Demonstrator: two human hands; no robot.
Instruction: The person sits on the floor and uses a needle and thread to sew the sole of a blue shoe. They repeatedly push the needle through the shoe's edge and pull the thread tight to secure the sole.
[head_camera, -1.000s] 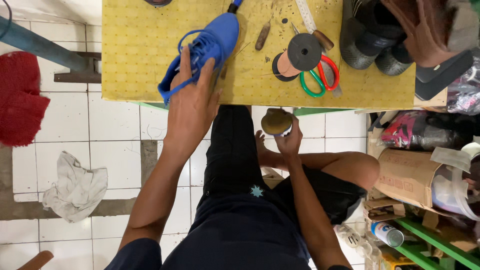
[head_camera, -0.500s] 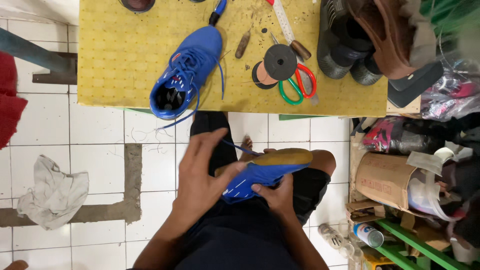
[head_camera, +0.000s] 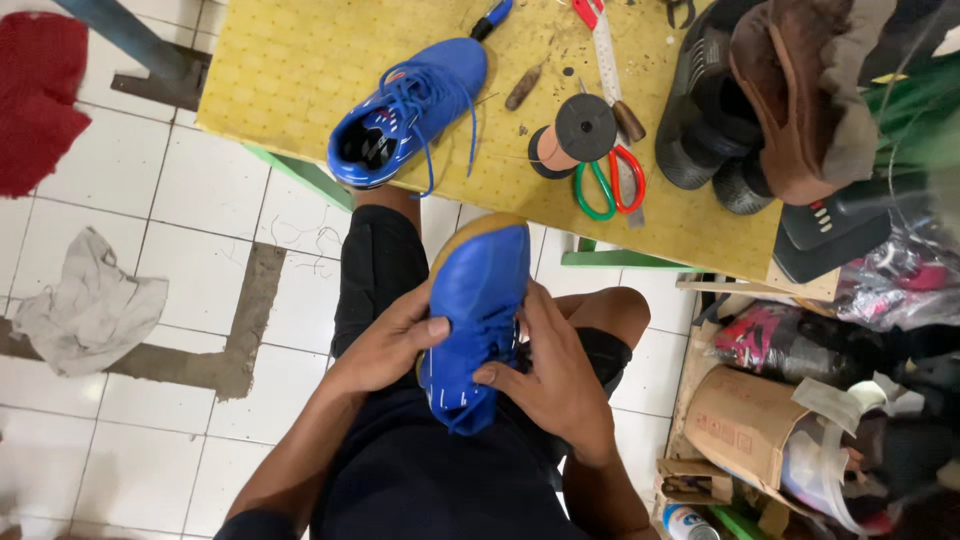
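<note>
A: From the head camera, what do the hands have?

B: Both are on one blue shoe (head_camera: 478, 320), held over the person's lap, toe pointing away toward the table. The left hand (head_camera: 385, 345) wraps the shoe's left side, thumb laid across the upper. The right hand (head_camera: 555, 375) clasps the right side, thumb pressed on the laces. So each hand is closed around the shoe, gripping it between them.

A: Is the shoe upright?

B: Its top faces the camera, and a tan sole edge shows around the toe. White marks sit near the heel end, close to the person's body.

A: And its mate?

B: A second blue shoe (head_camera: 410, 110) lies on the yellow table (head_camera: 280, 70), well apart from the hands, its opening toward the table's near edge and its laces trailing loose.

A: What else is on that table?

B: A spool of thread (head_camera: 572, 135) with a black end, and touching it a pair of scissors (head_camera: 610, 180) with one green and one red handle. A small wooden-handled tool (head_camera: 524, 88) lies between the second shoe and the spool. At the right end stand dark shoes (head_camera: 705, 120) with a brown shoe (head_camera: 800, 90) on top.

A: And the floor?

B: White tiles, with a crumpled grey rag (head_camera: 90, 305) to the left and a red cloth (head_camera: 40, 95) further up. To the right, a cardboard box (head_camera: 745, 425) sits among bags and clutter.
</note>
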